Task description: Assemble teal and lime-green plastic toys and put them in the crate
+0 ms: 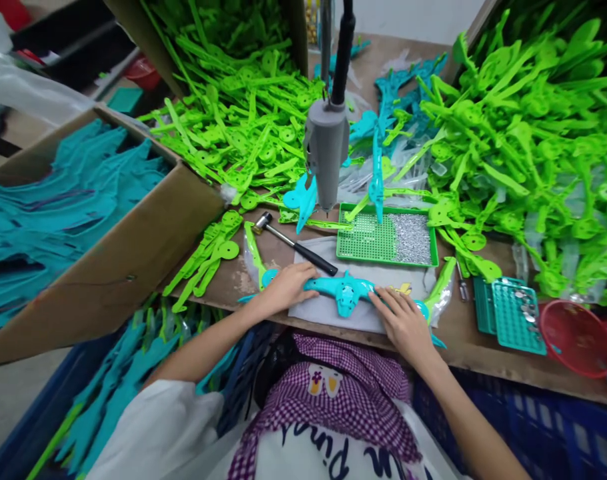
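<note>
A turquoise plastic toy part (346, 293), with a rounded middle piece and two long arms, lies across a pale cloth (318, 317) at the table's front edge. My left hand (291, 288) is closed over its left arm. On the other side, my right hand (399, 319) holds the right arm, fingers laid over the top. Lime-green pieces with clear plastic stick out at both ends, a left one (254, 248) and a right one (441, 288). Just behind the part lies a hammer (301, 248) with a black handle.
A grey electric screwdriver (327, 150) hangs over the table. Behind the cloth sits a green tray (366, 237) of small silver pieces. Lime-green parts (253, 127) are heaped left and right (518, 153). A carton (133, 233) of turquoise parts stands left; a red basket (578, 339) stands right.
</note>
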A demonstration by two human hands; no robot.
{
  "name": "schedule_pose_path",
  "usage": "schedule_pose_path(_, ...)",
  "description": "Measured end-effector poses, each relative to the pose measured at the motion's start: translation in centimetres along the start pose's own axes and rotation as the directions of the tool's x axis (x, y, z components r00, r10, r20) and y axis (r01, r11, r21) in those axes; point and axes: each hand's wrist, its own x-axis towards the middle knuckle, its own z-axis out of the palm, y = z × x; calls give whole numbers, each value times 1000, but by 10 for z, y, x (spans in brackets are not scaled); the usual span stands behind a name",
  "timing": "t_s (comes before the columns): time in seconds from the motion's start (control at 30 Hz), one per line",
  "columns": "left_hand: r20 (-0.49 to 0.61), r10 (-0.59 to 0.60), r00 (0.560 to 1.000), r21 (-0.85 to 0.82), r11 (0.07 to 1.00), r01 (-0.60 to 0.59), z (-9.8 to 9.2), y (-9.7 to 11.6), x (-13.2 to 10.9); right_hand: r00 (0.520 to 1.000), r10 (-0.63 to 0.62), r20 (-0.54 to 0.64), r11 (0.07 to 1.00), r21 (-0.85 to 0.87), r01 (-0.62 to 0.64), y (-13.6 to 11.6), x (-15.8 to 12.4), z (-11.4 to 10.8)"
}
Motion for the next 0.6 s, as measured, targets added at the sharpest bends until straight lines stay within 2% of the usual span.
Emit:
schedule_pose_path(0.17, -28, 49, 998, -43, 998, -51, 10, 8, 6, 999, -33, 33, 999, 5, 33, 20, 0, -2)
schedule_pose_path(0.3, -24, 88, 996, -41, 995, -89, 12, 11, 12, 999, -31, 10, 999, 23, 30, 24, -1, 0)
schedule_pose_path(0.43, 15, 22, 1000, -16, 1000, -22, 11, 15, 17, 1000, -20, -10, 998, 61, 21, 23, 2, -1)
schedule_pose_path(0.6, -6, -47, 999, -55, 997, 47, 15, 16, 19, 1000, 12, -14, 993, 116, -10, 23, 5, -6)
